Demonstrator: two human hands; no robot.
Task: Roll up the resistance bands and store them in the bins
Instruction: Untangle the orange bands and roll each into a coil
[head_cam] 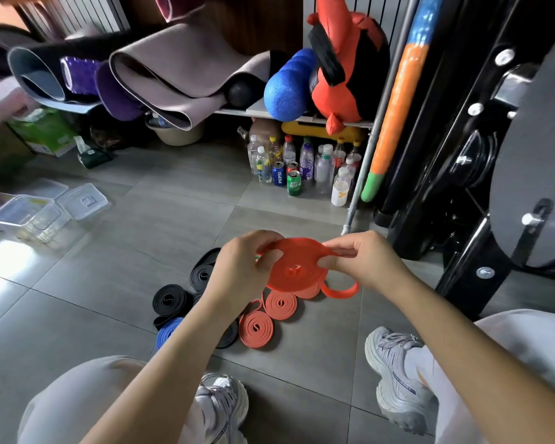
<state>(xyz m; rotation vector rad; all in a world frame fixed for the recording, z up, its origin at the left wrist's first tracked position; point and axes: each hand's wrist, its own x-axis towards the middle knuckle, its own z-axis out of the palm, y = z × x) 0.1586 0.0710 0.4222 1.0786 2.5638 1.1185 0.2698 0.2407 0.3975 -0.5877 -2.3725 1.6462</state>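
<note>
The partly rolled red resistance band (pixel 297 267) is held above the floor (pixel 141 232), between both hands. The left hand (pixel 241 267) grips the left edge of the coil with curled fingers. The right hand (pixel 362 261) pinches the outer turn at the right edge. A loose loop (pixel 340 291) of the same band hangs below the coil.

On the floor directly beneath lie two rolled red bands (pixel 281 304) (pixel 256 330), touching each other. To their left lie rolled black bands (pixel 170 301) and one blue band (pixel 169 330).

Clear plastic bins (pixel 29 216) stand on the floor well apart, at far left, with a clear lid (pixel 82 200) just beside them.

Under the shelf (pixel 269 112) stands a group of plastic bottles (pixel 324 168). In front of them is a blue can (pixel 279 174) marked "PEPSI", beside a green can (pixel 293 184) whose writing cannot be read. One bottle (pixel 340 192) has a white label with a yellow "Y".
</note>
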